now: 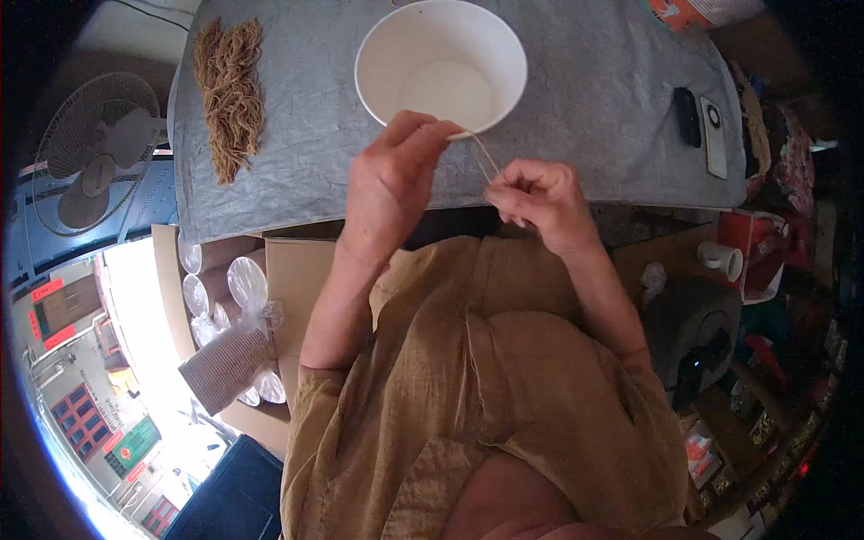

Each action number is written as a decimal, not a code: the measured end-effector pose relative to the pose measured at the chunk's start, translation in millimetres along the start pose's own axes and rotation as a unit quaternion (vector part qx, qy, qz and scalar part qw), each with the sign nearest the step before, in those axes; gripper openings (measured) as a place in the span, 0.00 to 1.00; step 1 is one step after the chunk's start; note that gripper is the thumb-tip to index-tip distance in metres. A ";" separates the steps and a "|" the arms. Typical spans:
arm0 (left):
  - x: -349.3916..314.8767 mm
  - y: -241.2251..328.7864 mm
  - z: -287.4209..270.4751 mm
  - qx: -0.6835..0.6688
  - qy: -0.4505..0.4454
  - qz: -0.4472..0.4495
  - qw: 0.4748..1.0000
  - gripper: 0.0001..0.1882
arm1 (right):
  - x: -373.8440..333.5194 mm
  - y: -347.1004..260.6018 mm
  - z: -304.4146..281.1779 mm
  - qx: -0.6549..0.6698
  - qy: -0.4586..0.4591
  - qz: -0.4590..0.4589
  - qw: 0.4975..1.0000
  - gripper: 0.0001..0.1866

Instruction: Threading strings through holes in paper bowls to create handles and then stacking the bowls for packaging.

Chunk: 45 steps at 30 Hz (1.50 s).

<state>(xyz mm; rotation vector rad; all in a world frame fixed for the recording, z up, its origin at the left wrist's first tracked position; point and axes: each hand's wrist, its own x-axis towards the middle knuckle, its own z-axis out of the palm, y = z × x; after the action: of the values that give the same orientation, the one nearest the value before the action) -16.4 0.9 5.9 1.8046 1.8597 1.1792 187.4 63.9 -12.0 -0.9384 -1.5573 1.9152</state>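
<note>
A white tub (438, 90), round with a wide open top, stands on the grey cloth-covered table in front of me. My left hand (396, 175) is closed at the tub's near rim, its fingertips pinching a thin tan string (484, 155). The string runs slantwise to my right hand (540, 198), whose thumb and fingers are pinched together on it just past the table's near edge. Whether my left fingers also touch the rim I cannot tell. At the table's far left lies a bundle of brown twisted cords (231, 99).
Two phone-like items, one dark (687, 117) and one pale (714, 135), lie on the table's right. Below its left edge, a cardboard box (301, 297) holds plastic-wrapped rolls (247, 283). A fan (94, 162) stands left. A white mug (720, 261) is at right.
</note>
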 end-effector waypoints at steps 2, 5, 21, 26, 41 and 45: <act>5.2 -6.0 -9.8 0.014 -0.003 0.011 1.000 0.13 | -6.0 -6.1 -11.0 0.045 -0.052 0.044 0.997 0.05; 16.4 4.8 -22.2 -0.047 -0.022 -0.005 0.999 0.14 | -6.6 -23.1 -21.5 0.004 -0.067 0.018 0.998 0.06; 55.1 33.6 -28.1 -0.321 -0.309 -0.140 0.884 0.14 | 8.8 -52.6 -19.7 0.089 0.048 -0.087 0.991 0.13; 55.5 33.9 -25.8 -0.310 -0.298 -0.133 0.893 0.15 | 2.5 -61.2 -16.0 -0.086 0.075 -0.207 0.972 0.10; 50.7 24.4 -22.7 -0.358 -0.279 -0.117 0.883 0.13 | 5.9 -58.8 -16.1 -0.157 0.103 -0.221 0.957 0.03; 50.9 22.3 -23.6 -0.362 -0.290 -0.132 0.876 0.11 | 10.2 -60.7 -12.0 -0.129 0.121 -0.225 0.958 0.03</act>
<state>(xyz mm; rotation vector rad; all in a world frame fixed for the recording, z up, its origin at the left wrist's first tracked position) -26.4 37.4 53.0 1.2303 1.0623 0.9090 187.3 92.7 43.7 -0.7979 -1.7180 1.2578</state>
